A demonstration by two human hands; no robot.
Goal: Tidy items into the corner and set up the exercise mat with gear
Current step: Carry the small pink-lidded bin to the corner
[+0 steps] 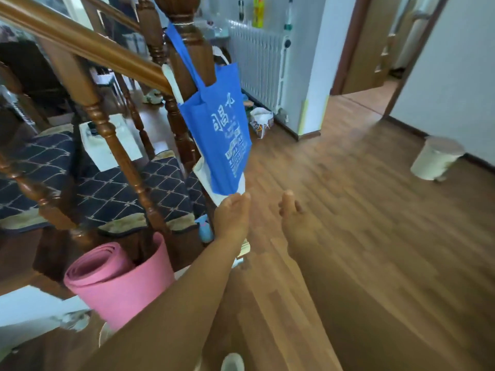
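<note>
1. Rolled pink mat (117, 279), upright, below-left of the newel post (187, 49).
2. Looks light, soft foam (likely springy); clasp round mid-roll.
3. Both empty: left hand (231, 218) straight-fingered beneath the post's blue bag (217, 129), right hand (297, 220) relaxed.

pink rolled mat (120, 279), blue bag (219, 129) with white print, navy diamond-patterned carpet (107, 194)

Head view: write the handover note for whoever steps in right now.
Left hand: open, fingertips at the bottom edge of the blue fabric tote bag hanging on the wooden stair post; contact unclear.
Right hand: open, holding nothing, above the wooden plank floor.
Pink rolled foam exercise mat: upright at the stair foot, still rolled.
Done: nothing visible.
Left: unroll the mat, set out gear, tidy items.
</note>
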